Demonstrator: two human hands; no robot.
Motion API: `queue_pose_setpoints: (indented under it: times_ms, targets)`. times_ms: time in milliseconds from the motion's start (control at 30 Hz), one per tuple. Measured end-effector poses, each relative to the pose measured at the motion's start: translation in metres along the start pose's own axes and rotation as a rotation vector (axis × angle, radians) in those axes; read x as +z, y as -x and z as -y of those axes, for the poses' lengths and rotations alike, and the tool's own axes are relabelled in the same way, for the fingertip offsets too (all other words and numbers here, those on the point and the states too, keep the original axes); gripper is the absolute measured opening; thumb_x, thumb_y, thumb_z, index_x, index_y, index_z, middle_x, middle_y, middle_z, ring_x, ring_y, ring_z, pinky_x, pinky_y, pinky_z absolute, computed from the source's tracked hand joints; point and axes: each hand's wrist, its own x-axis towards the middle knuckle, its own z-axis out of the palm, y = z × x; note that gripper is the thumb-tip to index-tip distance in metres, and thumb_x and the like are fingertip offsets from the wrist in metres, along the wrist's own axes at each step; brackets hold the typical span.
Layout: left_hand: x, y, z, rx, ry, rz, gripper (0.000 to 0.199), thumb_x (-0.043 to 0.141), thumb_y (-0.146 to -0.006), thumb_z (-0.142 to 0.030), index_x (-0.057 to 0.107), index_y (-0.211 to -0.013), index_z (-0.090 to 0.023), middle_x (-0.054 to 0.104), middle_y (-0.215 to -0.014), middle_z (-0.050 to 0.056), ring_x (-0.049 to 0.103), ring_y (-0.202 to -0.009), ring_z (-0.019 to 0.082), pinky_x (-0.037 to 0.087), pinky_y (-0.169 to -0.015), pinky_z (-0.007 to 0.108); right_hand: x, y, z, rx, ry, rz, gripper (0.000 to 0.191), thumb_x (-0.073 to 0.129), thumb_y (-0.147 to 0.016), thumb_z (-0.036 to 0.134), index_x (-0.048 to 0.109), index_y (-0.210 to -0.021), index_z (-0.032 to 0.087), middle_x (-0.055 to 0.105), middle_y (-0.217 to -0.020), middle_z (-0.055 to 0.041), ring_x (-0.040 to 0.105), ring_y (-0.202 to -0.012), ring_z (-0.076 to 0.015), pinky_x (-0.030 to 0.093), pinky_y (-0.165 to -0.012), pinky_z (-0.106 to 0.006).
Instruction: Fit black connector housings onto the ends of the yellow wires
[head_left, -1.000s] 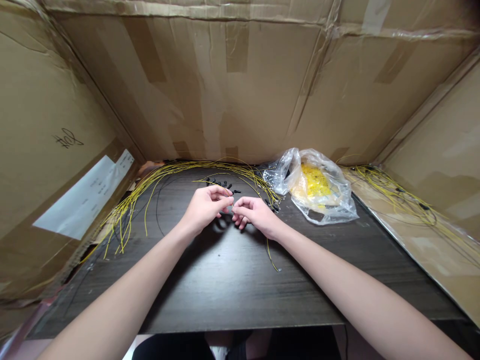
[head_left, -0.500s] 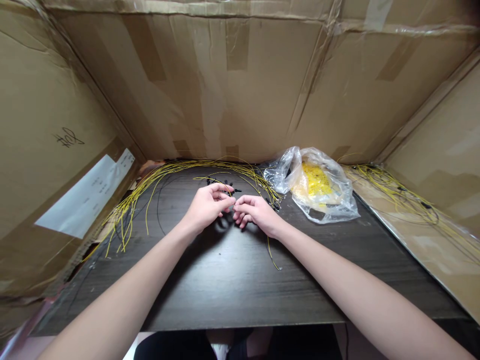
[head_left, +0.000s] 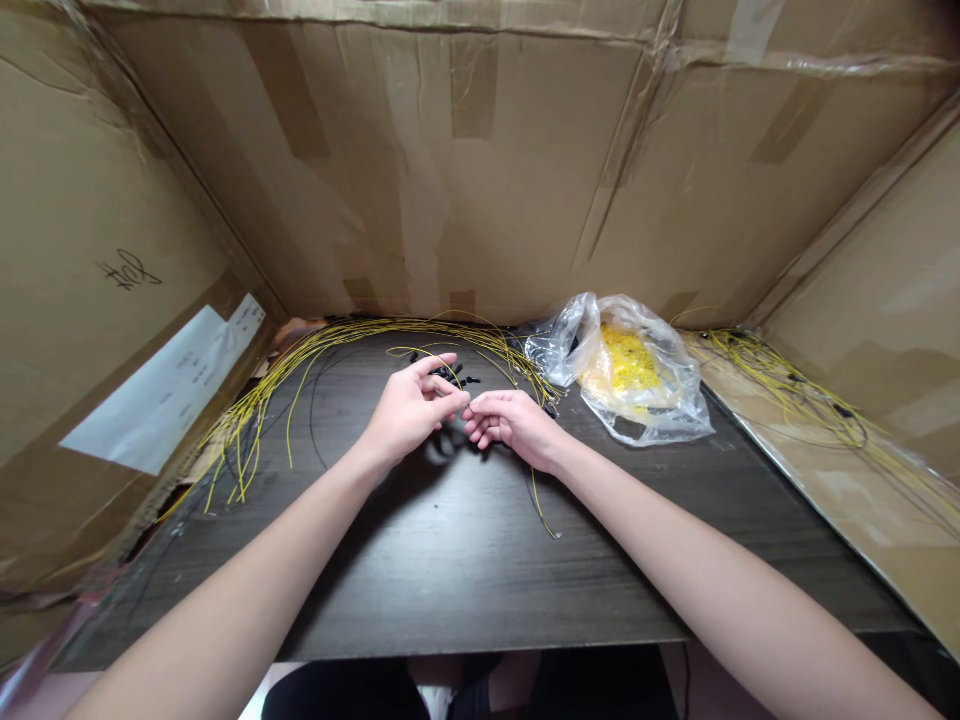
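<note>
My left hand [head_left: 405, 408] and my right hand [head_left: 514, 422] meet fingertip to fingertip over the dark table [head_left: 420, 590]. A thin yellow wire [head_left: 537, 495] trails from under my right hand toward me, its tip lying on the tabletop. Another stretch of yellow wire loops beside my left fingers. Both hands are closed in a pinch on the wire, the left index finger lifted away. The exact spot between the fingertips is too small to make out. Small black parts [head_left: 471, 380] lie just behind the fingers, partly hidden by my left hand.
A long bundle of yellow wires [head_left: 322, 340] curves along the back and left of the table. A clear plastic bag [head_left: 649, 385] with small yellow pieces stands at right. More wires [head_left: 787, 390] lie on cardboard farther right. Cardboard walls [head_left: 420, 180] enclose the back and sides.
My left index finger has lifted and straightened away from the pinch. Both hands stay nearly in place, fingertips still together; the whole view has shifted slightly.
</note>
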Motion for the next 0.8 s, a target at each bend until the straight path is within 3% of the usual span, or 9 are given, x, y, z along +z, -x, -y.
queue_pose_setpoints:
  times_ms: [233,333,433,500,567,633,700,800]
  targets:
    - [0.001,-0.001,0.0,-0.019,0.009,-0.014,0.069,0.081,-0.063,-0.039,0.06,-0.123,-0.012,0.071,-0.076,0.006,0.06,-0.058,0.016,0.043,-0.048,0.025,0.0,-0.001,-0.001,-0.005,-0.002,-0.016,0.016,0.069,-0.072,0.027,0.068,-0.078,0.012,0.068,-0.067,-0.0055,0.061,-0.056,-0.0123,0.052,-0.054,-0.024]
    - [0.003,0.003,0.0,-0.048,-0.131,-0.106,0.04,0.071,-0.073,-0.049,0.07,-0.091,-0.013,0.068,-0.063,0.005,0.057,-0.049,0.015,0.04,-0.046,0.026,0.001,-0.001,-0.002,-0.02,0.006,-0.056,0.016,0.07,-0.072,0.027,0.068,-0.077,0.012,0.066,-0.067,-0.0047,0.061,-0.056,-0.0122,0.052,-0.053,-0.024]
    - [0.004,0.01,-0.003,0.131,-0.443,-0.299,0.044,0.058,-0.084,-0.051,0.063,-0.056,-0.016,0.055,-0.047,0.002,0.048,-0.044,0.013,0.037,-0.05,0.028,0.005,0.0,-0.002,-0.036,0.033,-0.094,0.015,0.069,-0.071,0.027,0.066,-0.074,0.013,0.064,-0.065,-0.0039,0.06,-0.054,-0.0116,0.051,-0.052,-0.023]
    - [0.003,0.014,-0.006,0.352,-0.607,-0.347,0.038,0.057,-0.085,-0.043,0.063,-0.059,-0.017,0.058,-0.054,0.003,0.052,-0.053,0.015,0.039,-0.058,0.03,0.008,0.0,-0.003,-0.054,0.075,-0.104,0.015,0.068,-0.071,0.028,0.065,-0.073,0.013,0.063,-0.063,-0.0032,0.059,-0.053,-0.0116,0.05,-0.049,-0.023]
    - [0.001,0.015,-0.009,0.521,-0.706,-0.293,0.022,0.058,-0.085,-0.035,0.07,-0.075,-0.019,0.067,-0.074,0.005,0.058,-0.072,0.019,0.042,-0.072,0.032,0.01,0.001,-0.004,-0.085,0.129,-0.103,0.015,0.066,-0.072,0.029,0.064,-0.072,0.014,0.062,-0.062,-0.0023,0.059,-0.052,-0.0116,0.049,-0.047,-0.022]
    - [-0.001,0.013,-0.01,0.585,-0.782,-0.182,0.017,0.058,-0.084,-0.031,0.072,-0.084,-0.021,0.069,-0.089,0.007,0.059,-0.085,0.022,0.04,-0.083,0.035,0.011,0.001,-0.005,-0.114,0.172,-0.099,0.016,0.065,-0.073,0.03,0.063,-0.071,0.015,0.061,-0.061,-0.0013,0.058,-0.051,-0.0114,0.049,-0.046,-0.022]
    - [-0.003,0.01,-0.009,0.553,-0.813,-0.059,0.018,0.056,-0.084,-0.028,0.071,-0.079,-0.021,0.069,-0.087,0.006,0.059,-0.085,0.022,0.038,-0.085,0.037,0.011,0.001,-0.005,-0.128,0.188,-0.104,0.017,0.065,-0.073,0.031,0.062,-0.071,0.015,0.06,-0.061,-0.0006,0.058,-0.05,-0.0111,0.049,-0.045,-0.022]
    - [-0.003,0.006,-0.004,0.41,-0.73,0.055,0.019,0.054,-0.083,-0.026,0.068,-0.073,-0.019,0.068,-0.076,0.004,0.06,-0.072,0.019,0.041,-0.074,0.032,0.011,0.001,-0.005,-0.132,0.176,-0.11,0.018,0.066,-0.073,0.032,0.061,-0.07,0.015,0.06,-0.061,-0.0005,0.057,-0.05,-0.0112,0.049,-0.045,-0.023]
